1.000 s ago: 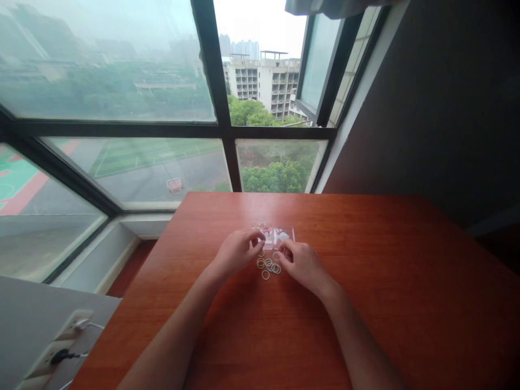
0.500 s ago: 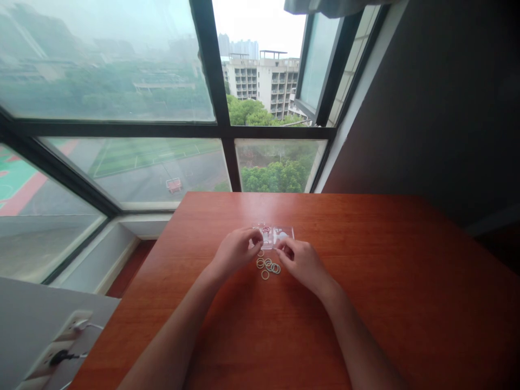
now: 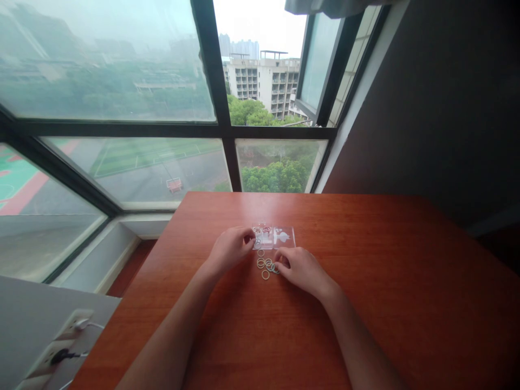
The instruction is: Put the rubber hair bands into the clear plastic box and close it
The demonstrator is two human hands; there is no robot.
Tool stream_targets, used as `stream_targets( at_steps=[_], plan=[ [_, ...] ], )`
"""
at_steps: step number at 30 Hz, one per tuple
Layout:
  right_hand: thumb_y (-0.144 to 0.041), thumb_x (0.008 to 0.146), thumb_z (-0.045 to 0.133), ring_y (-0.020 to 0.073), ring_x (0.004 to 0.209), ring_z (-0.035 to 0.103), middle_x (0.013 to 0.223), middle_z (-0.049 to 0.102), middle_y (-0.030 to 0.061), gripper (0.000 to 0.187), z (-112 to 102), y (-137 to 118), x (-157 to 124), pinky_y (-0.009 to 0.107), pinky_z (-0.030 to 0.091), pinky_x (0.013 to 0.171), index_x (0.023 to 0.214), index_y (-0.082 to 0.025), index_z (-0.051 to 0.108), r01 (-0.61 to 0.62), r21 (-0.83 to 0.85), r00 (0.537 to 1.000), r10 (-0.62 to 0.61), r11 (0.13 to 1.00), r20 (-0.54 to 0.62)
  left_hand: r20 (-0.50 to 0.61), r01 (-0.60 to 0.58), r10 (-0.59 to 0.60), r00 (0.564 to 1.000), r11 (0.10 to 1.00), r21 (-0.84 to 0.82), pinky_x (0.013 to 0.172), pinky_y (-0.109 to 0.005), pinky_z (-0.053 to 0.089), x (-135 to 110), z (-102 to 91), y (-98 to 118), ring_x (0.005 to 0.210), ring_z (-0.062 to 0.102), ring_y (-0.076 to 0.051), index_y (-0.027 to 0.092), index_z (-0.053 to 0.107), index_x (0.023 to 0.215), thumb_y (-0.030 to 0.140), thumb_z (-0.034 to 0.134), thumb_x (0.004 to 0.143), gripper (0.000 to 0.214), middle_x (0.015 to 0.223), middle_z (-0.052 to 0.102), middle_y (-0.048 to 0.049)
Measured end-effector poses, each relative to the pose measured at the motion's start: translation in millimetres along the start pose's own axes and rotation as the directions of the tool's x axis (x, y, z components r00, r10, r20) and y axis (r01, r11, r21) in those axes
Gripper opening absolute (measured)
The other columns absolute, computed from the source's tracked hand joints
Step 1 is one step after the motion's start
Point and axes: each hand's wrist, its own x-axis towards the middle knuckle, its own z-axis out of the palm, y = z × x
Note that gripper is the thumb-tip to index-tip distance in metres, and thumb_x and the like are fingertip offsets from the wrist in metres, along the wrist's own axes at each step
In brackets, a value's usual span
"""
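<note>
Your two bare hands reach over a reddish-brown wooden table (image 3: pixel 398 260), on either side of a small group of rings (image 3: pixel 265 275). The rings are thin, round and open in the middle, cream to pale blue-green in colour. They lie flat on the table between your hands, on the near side of a clear box (image 3: pixel 267 245); several overlap in a loose cluster, while one sits apart at the near end and another at the far end, just beside the box. The box is see-through and shallow, with more rings inside, some reddish at the far side and a darker one at the near left. Its clear lid (image 3: pixel 284 237), bearing a white figure, lies flat to the right. Your left hand (image 3: pixel 231 248) is at the box's left edge, thumb and fingers curled towards each other; whether they grasp anything you cannot tell from here. Your right hand (image 3: pixel 303 266) is bent over the cluster's right end, its fingertips partly covering a ring; whether they pinch it or only touch it cannot be told.
</note>
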Motion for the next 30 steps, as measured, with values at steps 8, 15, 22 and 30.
stream_targets(
  at_steps=[8,15,22,30],
  plan=[
    [-0.022,0.084,0.056,0.0107,0.064,0.057,0.074,0.068,-0.002,0.009,3.4,0.6,1.3,0.022,0.028,0.057,0.08,-0.023,0.064,-0.002,-0.057,1.0,0.004,0.998,0.021,-0.047,0.006,-0.004,0.999,0.999,0.046,0.062,-0.022,0.038,0.1,7.8,-5.4,0.068,0.057,-0.014,0.022,0.066,0.08,0.022,0.055,0.079,0.012,0.08,0.068,-0.0016],
    [-0.022,0.083,0.057,0.0099,0.06,0.053,0.072,0.066,-0.0022,0.007,-1.7,-2.8,1.4,0.022,0.027,0.055,0.078,-0.022,0.062,-0.006,-0.03,0.999,0.005,1.0,-0.034,-0.086,-0.024,0.025,0.996,1.0,0.017,0.062,-0.022,0.038,0.5,6.1,-3.0,0.068,0.056,-0.013,0.021,0.066,0.083,0.022,0.054,0.081,0.013,0.08,0.066,-0.0012],
    [-0.026,0.084,0.056,0.0123,0.061,0.056,0.068,0.065,-0.002,0.007,-0.8,-1.0,4.9,0.022,0.034,0.06,0.082,-0.022,0.062,-0.017,0.045,0.99,0.023,0.999,-0.141,0.007,-0.128,0.133,0.991,0.965,-0.229,0.058,-0.02,0.037,-1.8,7.7,13.7,0.065,0.054,-0.011,0.017,0.067,0.082,0.024,0.054,0.084,0.015,0.075,0.065,-0.0008],
    [-0.027,0.085,0.056,0.013,0.062,0.056,0.068,0.064,-0.0015,0.008,-0.3,0.6,6.3,0.021,0.037,0.061,0.086,-0.023,0.062,0.017,0.08,0.975,0.002,0.997,-0.221,0.075,-0.119,0.152,0.985,0.936,-0.332,0.056,-0.019,0.037,-4.3,13.6,22.9,0.062,0.053,-0.01,0.016,0.067,0.079,0.026,0.057,0.084,0.015,0.071,0.065,-0.0012]
  ],
)
